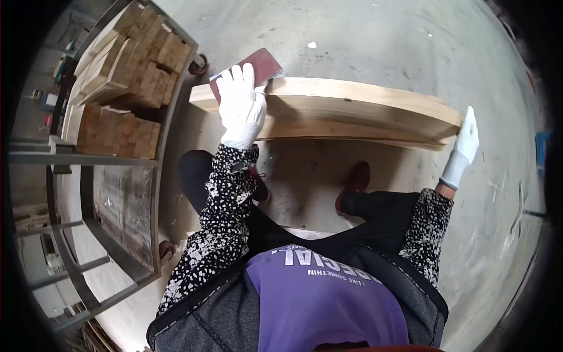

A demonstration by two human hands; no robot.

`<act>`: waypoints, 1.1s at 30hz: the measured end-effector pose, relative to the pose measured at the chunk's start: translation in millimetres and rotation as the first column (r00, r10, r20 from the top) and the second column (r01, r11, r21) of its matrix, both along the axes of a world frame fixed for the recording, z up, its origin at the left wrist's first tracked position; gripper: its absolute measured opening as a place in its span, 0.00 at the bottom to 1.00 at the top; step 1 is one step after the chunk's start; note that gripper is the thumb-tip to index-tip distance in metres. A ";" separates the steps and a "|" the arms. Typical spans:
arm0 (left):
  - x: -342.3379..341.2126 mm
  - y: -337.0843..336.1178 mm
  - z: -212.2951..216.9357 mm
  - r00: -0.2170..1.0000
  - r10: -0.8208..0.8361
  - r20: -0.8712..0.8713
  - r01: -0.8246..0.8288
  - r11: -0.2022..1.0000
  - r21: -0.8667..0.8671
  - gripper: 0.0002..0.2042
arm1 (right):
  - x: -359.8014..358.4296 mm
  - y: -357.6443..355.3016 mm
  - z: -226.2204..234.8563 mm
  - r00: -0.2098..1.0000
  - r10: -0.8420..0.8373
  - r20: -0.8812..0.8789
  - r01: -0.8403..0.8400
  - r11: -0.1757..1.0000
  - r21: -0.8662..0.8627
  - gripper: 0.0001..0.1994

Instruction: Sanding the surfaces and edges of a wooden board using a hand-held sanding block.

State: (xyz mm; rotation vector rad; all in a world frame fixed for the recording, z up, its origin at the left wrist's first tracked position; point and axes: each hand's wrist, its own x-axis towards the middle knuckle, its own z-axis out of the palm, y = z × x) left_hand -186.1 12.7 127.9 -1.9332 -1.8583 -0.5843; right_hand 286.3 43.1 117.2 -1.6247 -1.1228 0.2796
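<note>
A pale wooden piece (358, 91), made of thick boards with a gap or recess along its near side, stands crosswise in front of me. My left hand (240, 108), in a white glove, grips a dark red sheet of sandpaper (262, 62) over the top near the left end. The glove hides part of the sheet. My right hand (467, 139), also gloved, lies with straight fingers against the right end of the wood. Its palm side is hidden.
On my left stands a metal-framed cart (176, 100) on casters, with stacked wooden blocks (132, 70) on it. Its lower frame (97, 281) reaches close to my left side. My feet in red shoes (356, 183) are behind the wood on the grey concrete floor (375, 41).
</note>
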 end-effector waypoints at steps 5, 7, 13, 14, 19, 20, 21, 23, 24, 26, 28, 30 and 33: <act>189.1 9.4 -2.8 0.867 -0.435 0.243 0.419 0.900 0.115 0.21 | -11.6 -7.3 14.4 0.977 -0.202 -0.072 0.191 0.971 -0.143 0.26; 269.7 9.0 -6.8 0.783 -0.583 0.217 0.605 0.795 -0.043 0.31 | -9.8 -7.7 15.0 0.949 -0.282 -0.142 0.248 0.944 -0.216 0.29; 317.4 14.2 -25.6 0.676 -0.706 0.213 0.724 0.690 -0.010 0.29 | 9.7 -8.2 -5.5 0.612 -0.069 -0.788 0.149 0.988 0.029 0.32; 302.6 13.8 -27.5 0.694 -0.696 0.184 0.707 0.707 0.010 0.29 | 12.7 -7.0 -7.9 0.606 -0.071 -0.792 0.145 0.989 0.022 0.33; 146.1 -8.2 -23.2 0.828 -0.516 0.218 0.524 0.851 0.024 0.26 | 13.3 -7.2 -11.1 0.683 -0.034 -0.730 0.120 0.990 0.067 0.35; 108.3 -14.2 -19.2 0.873 -0.444 0.202 0.451 0.892 0.011 0.26 | 11.8 -7.4 -10.7 0.690 -0.038 -0.723 0.126 0.990 0.068 0.35; 71.9 -19.1 -15.8 0.935 -0.322 0.148 0.332 0.942 -0.052 0.25 | 10.8 -8.0 -10.1 0.689 -0.018 -0.725 0.105 0.992 0.075 0.33; 10.7 -37.0 -9.9 0.968 -0.180 0.174 0.190 0.981 -0.040 0.22 | 8.1 -7.7 -9.6 0.707 -0.020 -0.707 0.115 0.990 0.087 0.33; -11.0 -41.5 -7.4 0.974 -0.090 0.209 0.105 0.992 -0.064 0.21 | 6.9 -7.4 -9.6 0.718 -0.025 -0.696 0.125 0.988 0.093 0.33; -31.9 -40.8 -6.3 0.932 0.066 0.357 -0.026 0.993 -0.115 0.18 | 5.0 -6.5 -9.9 0.701 -0.039 -0.712 0.152 0.984 0.096 0.32; -20.9 -33.6 -10.4 0.972 0.053 0.230 -0.044 0.998 -0.045 0.17 | 3.4 -5.5 -10.1 0.680 -0.077 -0.729 0.187 0.980 0.071 0.31; 15.9 -17.3 -12.4 0.979 0.136 0.151 -0.127 0.990 -0.068 0.18 | 1.9 -4.3 -10.4 0.678 -0.086 -0.730 0.235 0.966 0.104 0.32; 112.6 6.7 -11.0 0.965 -0.240 0.104 0.239 0.971 0.030 0.17 | 0.8 -4.3 -11.5 0.660 -0.098 -0.745 0.255 0.962 0.099 0.32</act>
